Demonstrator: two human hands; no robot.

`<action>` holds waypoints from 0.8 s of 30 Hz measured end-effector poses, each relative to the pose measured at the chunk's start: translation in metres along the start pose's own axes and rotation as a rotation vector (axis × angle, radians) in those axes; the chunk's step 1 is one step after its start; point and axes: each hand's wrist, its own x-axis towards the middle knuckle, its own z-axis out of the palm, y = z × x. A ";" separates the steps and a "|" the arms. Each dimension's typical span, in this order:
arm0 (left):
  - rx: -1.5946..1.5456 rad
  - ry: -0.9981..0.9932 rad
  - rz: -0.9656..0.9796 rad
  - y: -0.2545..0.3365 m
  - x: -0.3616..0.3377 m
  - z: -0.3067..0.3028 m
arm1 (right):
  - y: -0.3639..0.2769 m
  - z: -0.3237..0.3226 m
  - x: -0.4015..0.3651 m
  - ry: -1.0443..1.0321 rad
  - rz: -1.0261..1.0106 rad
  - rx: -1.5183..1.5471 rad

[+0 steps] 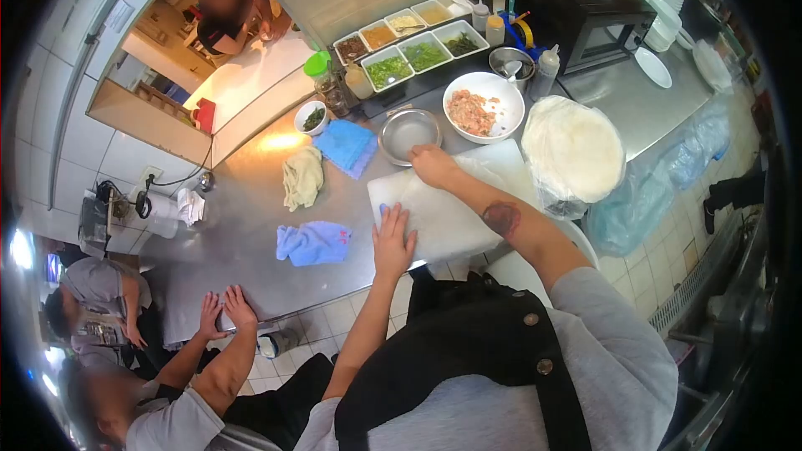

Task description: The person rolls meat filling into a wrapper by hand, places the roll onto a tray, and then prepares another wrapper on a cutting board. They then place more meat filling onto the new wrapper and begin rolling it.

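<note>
At the steel counter, a co-worker's hands rest on the near edge at 8 o'clock from the white cutting board. A crumpled blue cloth lies just left of the board, with a cream rag beyond it at 11 o'clock. The person's left hand lies flat on the board's near-left corner, fingers spread and holding nothing. An empty steel bowl stands at the board's 12 o'clock. The right hand sits at the board's far edge, fingers curled down; whether it pinches anything cannot be told. A white bowl of minced filling stands at 1 o'clock, and a stack of round wrappers at 2 o'clock.
</note>
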 end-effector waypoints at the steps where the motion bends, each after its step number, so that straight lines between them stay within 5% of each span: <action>1: 0.001 0.007 0.000 0.000 -0.001 -0.001 | -0.001 0.001 0.001 -0.103 -0.008 -0.037; 6: 0.001 0.002 -0.014 0.001 0.001 -0.003 | -0.015 -0.016 -0.004 -0.237 0.120 0.055; 8: -0.007 0.012 -0.006 -0.001 0.001 -0.002 | -0.026 -0.024 -0.020 0.099 0.062 0.162; 12: 0.008 0.007 -0.014 0.001 0.002 -0.004 | -0.055 -0.017 -0.069 0.034 0.167 0.314; 15: -0.013 0.004 -0.023 0.003 0.002 -0.006 | -0.054 0.000 -0.080 0.107 0.114 0.044; 17: -0.014 0.009 -0.025 0.002 0.001 -0.006 | -0.050 -0.018 -0.072 -0.155 0.336 0.058; 24: -0.017 0.026 -0.022 0.003 0.001 -0.006 | -0.026 -0.058 -0.134 -0.237 0.540 -0.153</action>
